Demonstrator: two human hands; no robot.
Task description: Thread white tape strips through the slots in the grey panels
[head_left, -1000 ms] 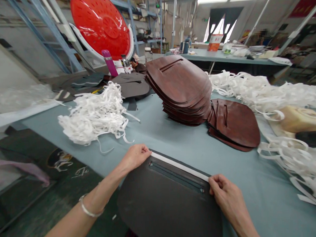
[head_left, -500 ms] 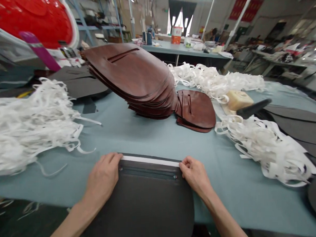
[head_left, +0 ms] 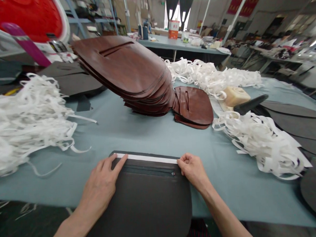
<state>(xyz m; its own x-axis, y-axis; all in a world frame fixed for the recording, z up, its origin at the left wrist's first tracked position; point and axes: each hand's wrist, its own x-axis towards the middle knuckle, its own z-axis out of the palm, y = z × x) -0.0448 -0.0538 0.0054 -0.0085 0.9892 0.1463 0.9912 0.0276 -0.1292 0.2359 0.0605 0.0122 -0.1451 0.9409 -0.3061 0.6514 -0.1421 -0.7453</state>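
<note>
The white strip [head_left: 146, 158] runs crosswise along the top edge of the dark panel [head_left: 147, 201] at the near table edge [head_left: 140, 205], between the open left hand [head_left: 98, 189] and the closed, pinching right hand [head_left: 193, 171].

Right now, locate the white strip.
In the head view, the white strip runs along the far edge of the dark panel, between the left hand and right hand.

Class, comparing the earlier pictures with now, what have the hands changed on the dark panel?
The left hand has opened, fingers now spread on the panel at the white strip. The right hand stays pinching its other end. The brown stack is unmoved.
</note>
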